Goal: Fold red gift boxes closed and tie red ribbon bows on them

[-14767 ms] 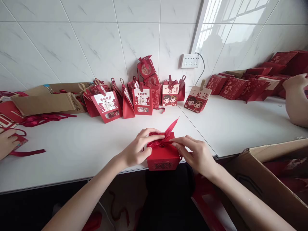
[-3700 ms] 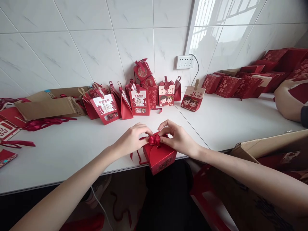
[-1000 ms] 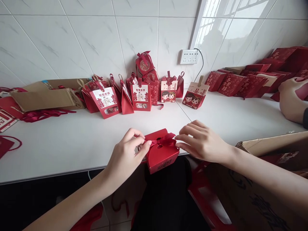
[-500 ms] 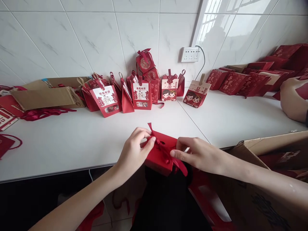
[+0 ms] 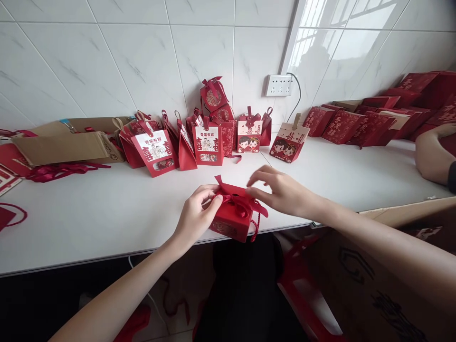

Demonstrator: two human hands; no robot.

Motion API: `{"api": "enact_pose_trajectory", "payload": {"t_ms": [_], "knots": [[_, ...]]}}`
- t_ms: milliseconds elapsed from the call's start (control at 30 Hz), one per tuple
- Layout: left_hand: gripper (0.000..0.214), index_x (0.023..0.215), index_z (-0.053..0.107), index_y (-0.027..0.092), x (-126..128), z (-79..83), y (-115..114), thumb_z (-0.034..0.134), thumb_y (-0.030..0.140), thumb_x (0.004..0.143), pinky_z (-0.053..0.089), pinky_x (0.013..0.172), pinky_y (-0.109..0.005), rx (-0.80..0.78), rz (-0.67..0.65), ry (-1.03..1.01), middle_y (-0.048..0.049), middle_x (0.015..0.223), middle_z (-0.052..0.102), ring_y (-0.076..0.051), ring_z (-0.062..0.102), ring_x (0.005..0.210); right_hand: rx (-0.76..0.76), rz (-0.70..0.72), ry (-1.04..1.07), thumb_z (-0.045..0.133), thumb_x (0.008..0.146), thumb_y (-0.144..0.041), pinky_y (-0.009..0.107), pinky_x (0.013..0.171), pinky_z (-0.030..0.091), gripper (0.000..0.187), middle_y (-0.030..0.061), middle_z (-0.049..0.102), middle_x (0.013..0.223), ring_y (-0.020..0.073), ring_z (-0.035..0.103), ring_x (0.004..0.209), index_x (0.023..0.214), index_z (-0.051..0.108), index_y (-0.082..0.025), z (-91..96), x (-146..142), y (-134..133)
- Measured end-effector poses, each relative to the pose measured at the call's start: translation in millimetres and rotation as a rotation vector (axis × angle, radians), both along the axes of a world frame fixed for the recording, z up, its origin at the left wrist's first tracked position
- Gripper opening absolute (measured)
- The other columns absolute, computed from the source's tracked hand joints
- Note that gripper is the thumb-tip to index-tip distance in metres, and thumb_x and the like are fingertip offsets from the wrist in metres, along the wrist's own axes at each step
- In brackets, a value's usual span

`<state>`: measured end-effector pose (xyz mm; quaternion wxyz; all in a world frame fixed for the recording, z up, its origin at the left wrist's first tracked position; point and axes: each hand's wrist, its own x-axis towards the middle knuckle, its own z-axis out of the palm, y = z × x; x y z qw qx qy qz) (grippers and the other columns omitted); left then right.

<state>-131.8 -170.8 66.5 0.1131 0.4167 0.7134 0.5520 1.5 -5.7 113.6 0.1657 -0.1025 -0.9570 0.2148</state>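
Note:
A small red gift box with a gold pattern on its front stands at the near edge of the white table. Across its top lies a dark red ribbon bow, and a twisted red cord hangs at its right side. My left hand grips the box at its upper left, thumb on the ribbon and fingers partly hidden behind. At the upper right corner of the box, my right hand hovers with fingers bent and apart, holding nothing visible.
Several finished-looking red and white gift boxes line the wall. Cardboard trays and loose red ribbon lie left. Stacked red boxes and another person's arm are right. A large carton stands below, near right.
The box has tipped more upright and sits farther onto the table, its patterned front now showing. My right hand has let go of the ribbon and moved up.

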Motion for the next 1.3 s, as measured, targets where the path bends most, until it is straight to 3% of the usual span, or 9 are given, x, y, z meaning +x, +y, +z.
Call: {"api": "enact_pose_trajectory", "payload": {"t_ms": [67, 200, 400, 467, 567, 733, 900, 1067, 1300], "knots": [[0.024, 0.063, 0.054, 0.019, 1.1, 0.9, -1.6, 0.053, 0.034, 0.081, 0.052, 0.085, -0.031, -0.012, -0.012, 0.031, -0.0079, 0.112, 0.064, -0.024, 0.060, 0.108, -0.051, 0.028, -0.027, 0.050, 0.089, -0.035, 0.030, 0.075, 0.048, 0.027, 0.0109, 0.064, 0.103, 0.0172, 0.062, 0.082, 0.094, 0.067, -0.016, 0.4, -21.2, 1.7], [0.023, 0.063, 0.049, 0.019, 3.5, 0.9, -6.1, 0.050, 0.031, 0.084, 0.051, 0.084, -0.032, -0.037, -0.015, 0.159, -0.0071, 0.110, 0.064, -0.023, 0.060, 0.104, -0.396, 0.076, -0.240, 0.051, 0.086, -0.047, 0.025, 0.056, 0.044, 0.037, 0.0060, 0.067, 0.077, 0.0142, 0.058, 0.064, 0.085, 0.067, -0.014, -4.6, -55.9, -0.5], [0.015, 0.069, 0.045, 0.020, 4.8, -7.2, -10.2, 0.053, 0.025, 0.082, 0.055, 0.076, -0.031, 0.009, 0.011, 0.289, -0.0068, 0.100, 0.057, -0.021, 0.058, 0.103, -0.705, 0.050, -0.159, 0.060, 0.081, -0.028, 0.019, 0.052, 0.041, 0.016, 0.0025, 0.065, 0.076, 0.0091, 0.055, 0.062, 0.083, 0.062, -0.013, -11.3, -64.2, -6.8], [0.007, 0.079, 0.047, 0.021, 4.7, -11.1, -9.2, 0.053, 0.022, 0.081, 0.056, 0.072, -0.029, 0.070, 0.020, 0.302, -0.0055, 0.097, 0.053, -0.019, 0.058, 0.101, -0.698, 0.039, -0.134, 0.057, 0.082, -0.032, 0.019, 0.051, 0.040, 0.019, 0.0012, 0.063, 0.074, 0.0090, 0.054, 0.059, 0.083, 0.061, -0.014, -8.8, -59.9, -8.9], [0.015, 0.094, 0.047, 0.021, 3.6, -15.2, -6.9, 0.052, 0.017, 0.081, 0.055, 0.075, -0.030, 0.135, 0.037, 0.397, -0.0041, 0.096, 0.052, -0.016, 0.058, 0.093, -0.511, 0.041, -0.138, 0.056, 0.082, -0.045, 0.022, 0.054, 0.040, 0.031, 0.0026, 0.064, 0.074, 0.0116, 0.056, 0.061, 0.080, 0.061, -0.014, -3.4, -53.4, -12.3], [0.014, 0.085, 0.051, 0.021, 1.0, -17.1, -5.0, 0.048, 0.008, 0.081, 0.049, 0.075, -0.032, 0.195, 0.038, 0.613, -0.0015, 0.082, 0.057, -0.016, 0.054, 0.083, -0.286, 0.111, -0.207, 0.059, 0.082, -0.037, 0.026, 0.068, 0.045, 0.025, 0.0064, 0.069, 0.083, 0.0160, 0.062, 0.075, 0.082, 0.066, -0.014, 3.6, -50.0, -14.3], [0.016, 0.083, 0.049, 0.022, 1.2, -22.7, -2.4, 0.048, 0.006, 0.081, 0.048, 0.071, -0.030, 0.308, 0.006, 0.608, -0.0002, 0.078, 0.057, -0.016, 0.054, 0.078, -0.294, 0.141, -0.271, 0.064, 0.078, -0.041, 0.027, 0.067, 0.046, 0.028, 0.0061, 0.070, 0.085, 0.0169, 0.062, 0.076, 0.086, 0.068, -0.014, 4.9, -54.3, -10.8], [0.014, 0.090, 0.048, 0.021, 1.3, -25.3, -4.2, 0.048, 0.008, 0.085, 0.048, 0.069, -0.027, 0.287, -0.003, 0.576, -0.0005, 0.081, 0.055, -0.014, 0.054, 0.078, -0.322, 0.140, -0.262, 0.063, 0.076, -0.031, 0.025, 0.064, 0.045, 0.019, 0.0051, 0.070, 0.083, 0.0158, 0.061, 0.074, 0.081, 0.069, -0.015, 0.0, -59.1, -7.8], [0.026, 0.096, 0.057, 0.019, -0.1, -8.5, -8.5, 0.042, 0.003, 0.084, 0.050, 0.078, -0.029, 0.122, -0.106, 0.696, -0.0040, 0.090, 0.057, -0.016, 0.055, 0.089, -0.704, 0.106, -0.308, 0.058, 0.076, -0.025, 0.017, 0.040, 0.031, 0.012, -0.0030, 0.054, 0.058, 0.0063, 0.045, 0.048, 0.074, 0.060, -0.014, -5.4, -58.4, -3.0]]}}
